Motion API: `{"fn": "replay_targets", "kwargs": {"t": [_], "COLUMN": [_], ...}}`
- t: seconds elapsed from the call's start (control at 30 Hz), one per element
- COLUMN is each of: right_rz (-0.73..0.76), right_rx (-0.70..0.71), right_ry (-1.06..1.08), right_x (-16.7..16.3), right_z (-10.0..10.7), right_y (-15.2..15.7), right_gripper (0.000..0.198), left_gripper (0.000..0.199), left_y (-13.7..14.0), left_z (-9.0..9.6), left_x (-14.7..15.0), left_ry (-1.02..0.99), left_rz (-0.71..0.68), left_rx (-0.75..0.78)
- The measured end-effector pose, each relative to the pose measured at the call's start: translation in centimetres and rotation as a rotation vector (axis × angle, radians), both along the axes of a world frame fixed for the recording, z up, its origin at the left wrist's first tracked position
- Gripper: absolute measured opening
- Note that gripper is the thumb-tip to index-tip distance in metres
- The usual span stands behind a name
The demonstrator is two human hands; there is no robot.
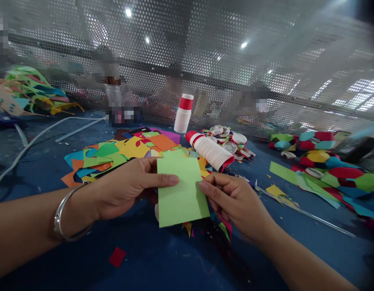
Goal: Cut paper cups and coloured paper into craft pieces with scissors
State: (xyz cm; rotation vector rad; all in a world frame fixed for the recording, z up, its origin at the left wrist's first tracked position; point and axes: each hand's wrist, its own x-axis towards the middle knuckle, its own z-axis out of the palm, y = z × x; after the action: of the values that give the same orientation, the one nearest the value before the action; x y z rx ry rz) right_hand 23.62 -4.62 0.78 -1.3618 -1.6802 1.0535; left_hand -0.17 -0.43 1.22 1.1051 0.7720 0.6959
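A light green sheet of paper (183,198) is held up in front of me, roughly rectangular. My left hand (126,188) grips its left side, thumb across the front and fingers behind. At the right edge, my right hand (232,198) pinches the same sheet between thumb and fingers. Behind the sheet lies a heap of coloured paper scraps (129,148) in yellow, orange, green and blue. Some more small scraps show under the sheet's lower edge. A silver bangle (58,220) sits on my left wrist.
A stack of paper cups (183,117) stands upright; another stack (212,151) lies on its side near a pile of round pieces (229,141). Coloured paper shapes (344,176) are at right, beside a thin rod (311,214). A white cable (32,141) runs left. A perforated metal panel (205,60) rises behind.
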Motion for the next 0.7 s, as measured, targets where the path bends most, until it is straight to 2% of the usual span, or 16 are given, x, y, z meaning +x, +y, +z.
{"fn": "replay_targets", "kwargs": {"t": [0.07,0.13,0.2,0.23,0.33,0.43,0.53,0.7], "right_rz": [-0.033,-0.043,-0.044,-0.043,-0.019,0.065,0.157,0.286], "right_rx": [0.022,0.037,0.053,0.065,0.128,0.142,0.068,0.025], "right_ry": [0.012,0.017,0.001,-0.018,-0.131,-0.339,-0.510,-0.728], "right_x": [-0.1,-0.1,-0.1,-0.1,0.3,1.0,1.7,1.9], "right_z": [0.0,0.0,0.1,0.2,0.7,1.1,1.5,1.7], "right_y": [-0.1,-0.1,-0.1,-0.1,-0.3,-0.6,-1.2,-2.3], "right_gripper": [0.038,0.038,0.039,0.039,0.038,0.036,0.031,0.030], "left_gripper": [0.040,0.038,0.032,0.028,0.030,0.034,0.046,0.049], "left_y": [-0.5,-1.1,-1.5,-1.5,-0.8,0.7,1.9,2.3], "left_z": [0.2,0.3,0.1,0.0,-0.5,-0.9,-1.3,-1.6], "left_x": [0.1,0.5,0.9,1.0,1.0,0.3,-0.4,-0.6], "left_ry": [-0.043,-0.050,-0.004,0.033,0.143,0.152,0.118,0.060], "left_rz": [0.028,-0.059,-0.135,-0.127,0.064,0.276,0.335,0.344], "left_rx": [-0.042,-0.049,0.007,0.059,0.245,0.307,0.312,0.279]}}
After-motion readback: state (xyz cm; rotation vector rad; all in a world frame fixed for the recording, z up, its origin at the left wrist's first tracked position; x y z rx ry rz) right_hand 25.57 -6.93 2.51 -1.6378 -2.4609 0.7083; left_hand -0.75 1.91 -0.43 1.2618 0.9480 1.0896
